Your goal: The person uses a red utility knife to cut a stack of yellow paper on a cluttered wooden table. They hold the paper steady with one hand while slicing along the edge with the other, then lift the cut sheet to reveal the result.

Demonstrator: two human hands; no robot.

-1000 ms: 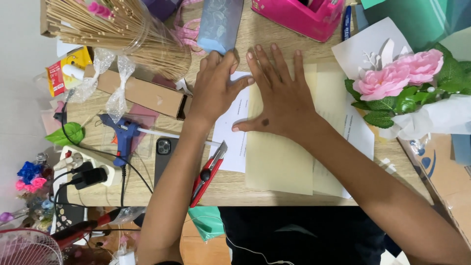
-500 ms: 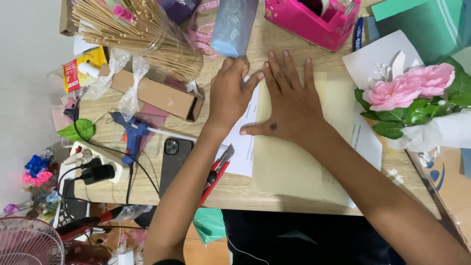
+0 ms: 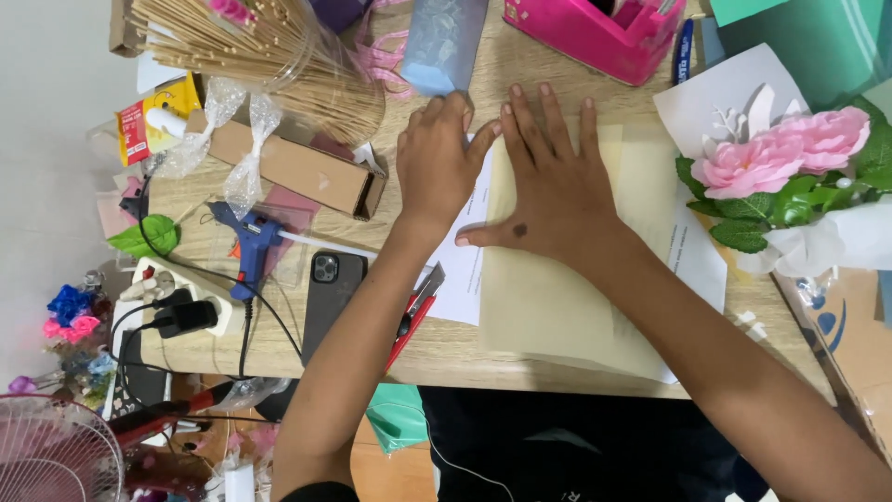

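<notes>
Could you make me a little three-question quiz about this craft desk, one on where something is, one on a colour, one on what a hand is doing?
1. Where does the dark phone lie?
A. beside the blue glue gun
B. under the pink flowers
C. on the tape dispenser

2. What colour is the tape dispenser?
A. green
B. pink
C. white

3. How is the right hand?
A. clenched in a fist
B. holding scissors
C. flat, fingers spread on the cream paper

Answers: 1 A, it lies just right of the gun. 2 B, bright pink body. 3 C, palm pressed down.
</notes>
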